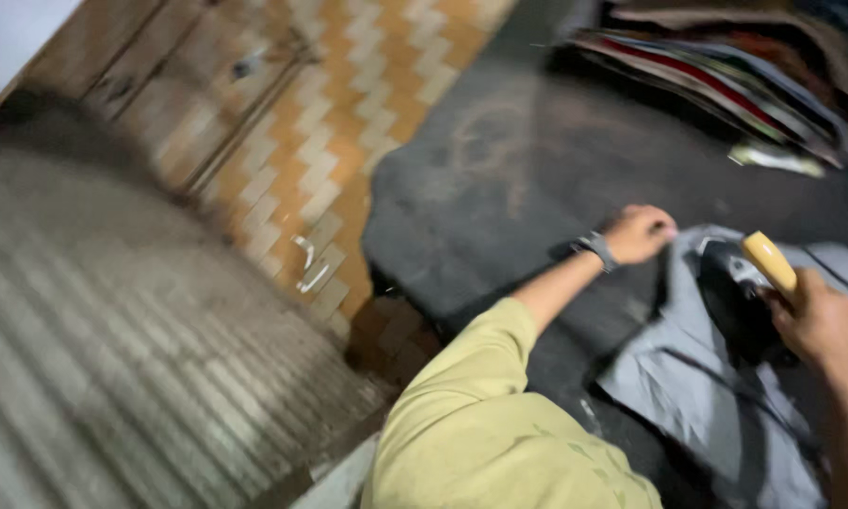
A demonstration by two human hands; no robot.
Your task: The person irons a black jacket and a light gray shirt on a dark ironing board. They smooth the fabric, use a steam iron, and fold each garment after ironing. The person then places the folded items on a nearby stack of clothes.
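The view is blurred by motion. A grey garment [697, 377] lies spread on a dark ironing surface [499, 179] at the lower right. My left hand [639, 233], with a watch on its wrist, pinches the garment's upper edge. My right hand [824, 320] grips the yellow handle [770, 261] of a black iron [737, 302] that rests on the garment. My olive-yellow sleeve fills the bottom centre.
A stack of folded coloured cloth [725, 75] sits at the far right of the dark surface. Left of it is a floor of orange and cream tiles [330, 160], a wooden door [170, 85], and a ribbed grey sheet [113, 358].
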